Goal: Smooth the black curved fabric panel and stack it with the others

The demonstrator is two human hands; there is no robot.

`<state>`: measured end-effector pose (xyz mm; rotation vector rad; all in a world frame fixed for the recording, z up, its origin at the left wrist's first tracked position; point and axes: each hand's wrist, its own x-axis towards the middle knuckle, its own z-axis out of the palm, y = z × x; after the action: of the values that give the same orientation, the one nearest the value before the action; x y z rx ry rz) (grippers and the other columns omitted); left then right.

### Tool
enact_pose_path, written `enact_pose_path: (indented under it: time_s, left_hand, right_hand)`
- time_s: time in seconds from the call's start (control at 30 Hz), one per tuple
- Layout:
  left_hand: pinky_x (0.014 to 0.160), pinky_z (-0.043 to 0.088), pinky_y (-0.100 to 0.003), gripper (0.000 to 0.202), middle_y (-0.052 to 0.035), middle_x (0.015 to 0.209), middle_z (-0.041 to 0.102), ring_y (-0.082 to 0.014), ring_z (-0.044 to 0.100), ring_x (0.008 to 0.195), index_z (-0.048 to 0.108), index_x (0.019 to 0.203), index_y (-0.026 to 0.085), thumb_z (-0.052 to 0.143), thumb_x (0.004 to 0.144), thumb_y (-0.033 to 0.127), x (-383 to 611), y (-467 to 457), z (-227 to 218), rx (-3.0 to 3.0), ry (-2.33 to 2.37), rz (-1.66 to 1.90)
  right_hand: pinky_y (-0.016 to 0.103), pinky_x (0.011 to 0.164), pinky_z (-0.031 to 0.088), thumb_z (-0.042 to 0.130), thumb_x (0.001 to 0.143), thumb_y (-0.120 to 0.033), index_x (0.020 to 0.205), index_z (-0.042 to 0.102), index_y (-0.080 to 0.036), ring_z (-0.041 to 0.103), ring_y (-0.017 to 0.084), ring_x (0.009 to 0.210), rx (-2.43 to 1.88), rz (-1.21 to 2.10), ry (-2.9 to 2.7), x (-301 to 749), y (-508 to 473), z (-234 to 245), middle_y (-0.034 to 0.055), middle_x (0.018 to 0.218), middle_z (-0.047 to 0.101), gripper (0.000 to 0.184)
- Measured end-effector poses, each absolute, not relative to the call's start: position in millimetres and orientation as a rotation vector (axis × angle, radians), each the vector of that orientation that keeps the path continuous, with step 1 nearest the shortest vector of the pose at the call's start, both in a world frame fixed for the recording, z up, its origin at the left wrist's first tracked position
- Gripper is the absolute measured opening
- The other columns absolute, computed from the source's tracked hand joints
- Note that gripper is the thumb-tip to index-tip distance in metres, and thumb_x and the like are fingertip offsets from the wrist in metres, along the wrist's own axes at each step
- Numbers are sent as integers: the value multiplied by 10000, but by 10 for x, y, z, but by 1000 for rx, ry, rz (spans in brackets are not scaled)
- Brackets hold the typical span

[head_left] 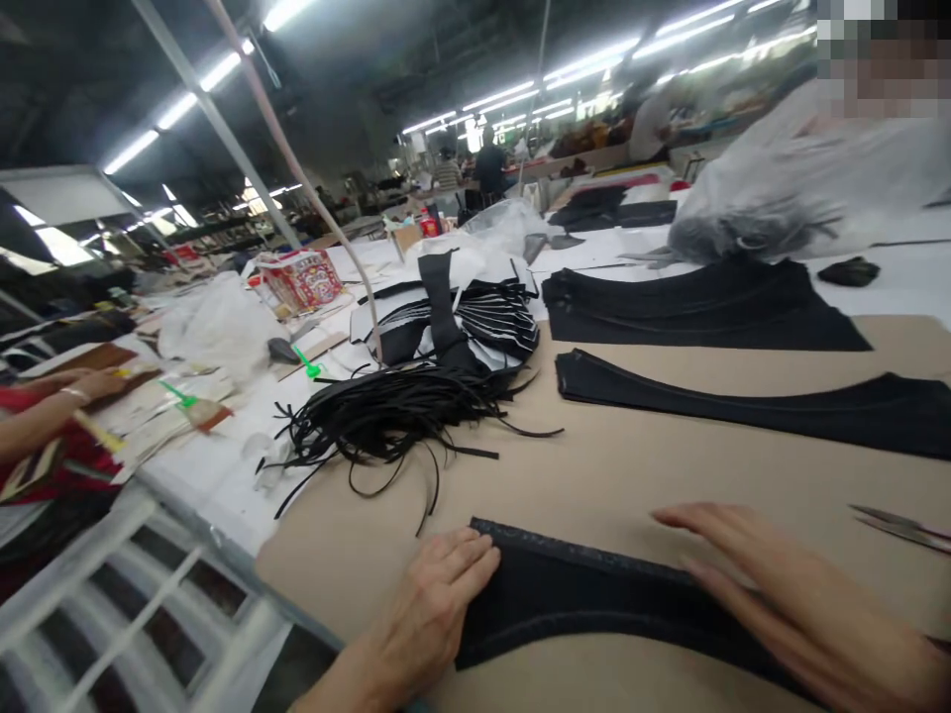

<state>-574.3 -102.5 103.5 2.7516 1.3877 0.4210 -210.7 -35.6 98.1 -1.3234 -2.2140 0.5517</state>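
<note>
One black panel [572,592] | left end under left grip [435,599] | right grip [802,586] over it

Near cloth pc [572,591] blk w/ grey flecks; strips [393,411] blk; board [631,465] tan; tbl [212,477] wht; box [306,280] red/wht, patterned.

l hand [437,594] on blk fabric [565,586], r hand [802,599] over it

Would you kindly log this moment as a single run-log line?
left hand: on left end of near black piece | right hand: over it, contact unclear | beyond: black strips | right edge: scissors
</note>
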Motion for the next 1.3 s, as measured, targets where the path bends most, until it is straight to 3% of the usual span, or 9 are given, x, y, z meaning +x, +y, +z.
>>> enact_pose_path:
  time_s: [0.07, 0.17, 0.27, 0.43, 0.73, 0.9, 1.1, 1.3]
  left_hand:
    - [981, 528, -395, 450, -103, 1281, 641, -220, 584, 1188, 548, 1287, 143, 370, 882, 56, -5735, -1068, 1023, 2773, 1375, 438]
    - [952, 545, -386, 427, -100, 1277, 646, -224, 601, 1169, 564, 1262, 133, 378, 885, 65, -5745, -1108, 1006, 2808, 1383, 489]
    - [939, 548, -376, 401, -104, 1261, 655, -230, 619, 1142, 575, 1243, 114, 377, 895, 85, -5759, -1107, 987, 2853, 1392, 546]
    - [930, 545, -359, 391, -113, 1235, 668, -235, 627, 1131, 567, 1254, 93, 364, 922, 130, -5767, -1098, 944, 2908, 1392, 593]
    - [956, 531, -348, 388, -142, 1199, 675, -228, 622, 1128, 579, 1225, 61, 368, 902, 106, -5776, -1106, 906, 2962, 1368, 636]
    - [950, 537, -336, 414, -131, 1220, 668, -217, 620, 1133, 573, 1238, 61, 354, 886, 80, -5774, -1109, 902, 2964, 1406, 636]
    - [955, 549, -356, 402, -86, 1261, 656, -243, 607, 1166, 579, 1253, 96, 392, 897, 111, -5771, -1118, 899, 2917, 1463, 568]
    - [915, 577, -391, 407, -138, 1248, 656, -274, 629, 1139, 576, 1242, 75, 395, 878, 94, -5756, -1139, 889, 2918, 1485, 505]
  right_hand:
    - [500, 967, 494, 471, 907, -353, 1246, 578, -259, 608, 298, 1098, -1259, 636, -2438, -2862, -366, 1118, 117, 1223, 637, 367]
    - [507, 914, 489, 438, 914, -220, 1123, 617, -191, 614, 290, 1041, -1385, 601, -2661, -3598, -345, 1279, 138, 1159, 645, 277]
    - [524, 901, 451, 460, 914, -203, 1055, 617, -173, 599, 312, 1036, -1507, 435, -2763, -3902, -336, 1357, 148, 1106, 646, 213]
    - [516, 872, 417, 498, 898, -214, 1000, 595, -166, 604, 320, 988, -1548, 402, -2813, -4028, -362, 1371, 137, 1038, 658, 148]
    - [405, 792, 370, 552, 830, -176, 849, 614, -191, 597, 263, 929, -1590, 789, -2709, -4071, -185, 1388, 74, 946, 663, 66]
    - [374, 776, 336, 588, 797, -205, 821, 617, -206, 562, 247, 932, -1521, 842, -2639, -4020, -160, 1291, 50, 942, 641, 38]
    - [342, 778, 380, 542, 810, -134, 852, 589, -182, 554, 214, 862, -1363, 915, -2595, -3983, -211, 1201, 56, 887, 642, 79]
    - [352, 825, 426, 474, 857, -65, 916, 582, -163, 539, 203, 886, -1246, 1003, -2519, -3939, -280, 1135, 64, 945, 603, 157]
